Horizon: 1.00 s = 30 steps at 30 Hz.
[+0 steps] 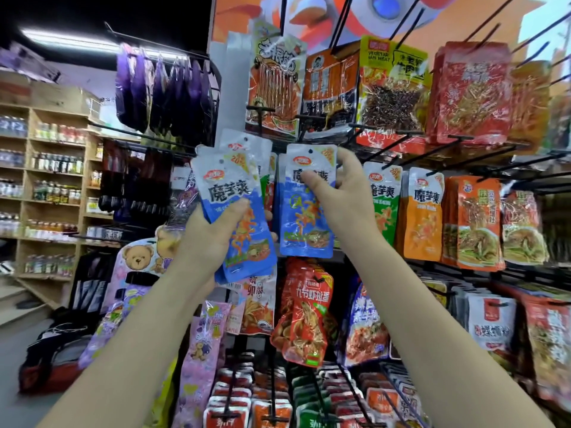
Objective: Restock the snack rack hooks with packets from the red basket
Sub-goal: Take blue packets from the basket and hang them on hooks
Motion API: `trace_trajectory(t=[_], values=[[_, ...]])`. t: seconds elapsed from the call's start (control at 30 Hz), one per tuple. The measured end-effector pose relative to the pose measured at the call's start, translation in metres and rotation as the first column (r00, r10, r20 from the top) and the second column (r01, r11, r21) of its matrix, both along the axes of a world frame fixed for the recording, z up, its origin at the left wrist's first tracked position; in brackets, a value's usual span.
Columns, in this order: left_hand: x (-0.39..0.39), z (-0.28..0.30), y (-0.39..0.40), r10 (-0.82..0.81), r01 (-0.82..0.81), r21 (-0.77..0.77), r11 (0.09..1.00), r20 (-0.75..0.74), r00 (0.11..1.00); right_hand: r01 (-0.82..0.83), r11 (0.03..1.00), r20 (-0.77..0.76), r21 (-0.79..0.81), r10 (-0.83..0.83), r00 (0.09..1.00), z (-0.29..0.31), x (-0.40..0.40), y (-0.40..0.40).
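Mid-hang. Right hand [335, 193] pinches one blue konjac packet [306, 205] at the rack's middle row; left hand [213, 239] grips the spare packet stack [238, 211] just left. Next: thread the punch hole onto a hook; target hook hidden behind packet. Red basket unseen.

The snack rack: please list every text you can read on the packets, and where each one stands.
"魔芋爽": blue packets held in the left hand.
"魔芋爽": orange packet hanging on the rack.
"VEGETARIAN MEAT": yellow packet, top row.
"九节虾扯蛋": red packet, lower row.
The blue packet held in the right hand has its title partly covered. Other labels are too blurred.
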<state>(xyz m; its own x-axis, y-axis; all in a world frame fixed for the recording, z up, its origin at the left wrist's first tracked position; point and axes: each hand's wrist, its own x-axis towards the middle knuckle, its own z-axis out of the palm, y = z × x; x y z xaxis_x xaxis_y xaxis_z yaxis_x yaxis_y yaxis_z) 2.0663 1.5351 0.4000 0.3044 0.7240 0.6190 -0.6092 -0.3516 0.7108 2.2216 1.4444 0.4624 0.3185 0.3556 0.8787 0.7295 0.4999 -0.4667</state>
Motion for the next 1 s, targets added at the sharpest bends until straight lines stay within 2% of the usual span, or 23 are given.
trace_trajectory(t=[0.1, 0.43, 0.5, 0.57, 0.63, 0.67, 0.7, 0.77, 0.8, 0.87, 1.0], values=[[-0.005, -0.003, 0.004, 0.013, -0.013, 0.018, 1.0, 0.019, 1.0, -0.028, 0.998, 0.057, 0.054, 0.024, 0.998, 0.007, 0.002, 0.006], [-0.006, -0.001, 0.008, -0.037, 0.036, 0.03, 0.999, 0.03, 0.999, 0.052, 0.999, -0.013, 0.004, -0.052, 0.999, 0.026, 0.001, 0.023], [-0.007, 0.0, 0.006, -0.059, 0.057, 0.045, 0.997, 0.032, 0.998, 0.123, 0.99, 0.004, -0.073, -0.123, 0.992, 0.027, 0.005, 0.027], [-0.006, 0.001, 0.005, -0.074, 0.072, 0.04, 0.997, 0.028, 0.997, 0.306, 0.946, 0.121, -0.105, -0.294, 0.948, 0.022, 0.008, 0.03], [-0.005, 0.002, 0.006, -0.065, 0.065, 0.028, 0.998, 0.02, 0.998, 0.414, 0.907, 0.17, 0.071, -0.42, 0.891, 0.015, 0.006, 0.025], [-0.005, 0.002, 0.006, -0.055, 0.055, 0.033, 0.998, 0.011, 0.998, 0.38, 0.913, 0.152, 0.15, -0.401, 0.903, 0.012, 0.003, 0.019], [-0.004, 0.002, 0.006, -0.046, 0.046, 0.046, 0.998, -0.002, 0.999, 0.279, 0.949, 0.129, 0.149, -0.299, 0.946, 0.008, 0.0, 0.014], [-0.001, 0.005, 0.0, -0.034, 0.036, 0.081, 0.996, -0.035, 0.999, 0.023, 0.998, 0.081, -0.062, -0.018, 0.997, 0.001, -0.012, 0.007], [0.001, 0.006, -0.003, -0.034, 0.039, 0.096, 0.995, -0.051, 0.998, -0.039, 0.985, 0.068, -0.17, 0.051, 0.996, -0.002, -0.017, 0.007], [0.007, 0.006, -0.008, -0.042, 0.051, 0.122, 0.991, -0.081, 0.996, -0.074, 0.967, 0.056, -0.245, 0.09, 0.994, -0.008, -0.016, 0.013], [0.005, 0.003, 0.001, 0.046, -0.046, 0.003, 0.999, -0.124, 0.991, -0.045, 0.993, -0.039, -0.106, 0.041, 0.998, -0.006, 0.0, 0.011]])
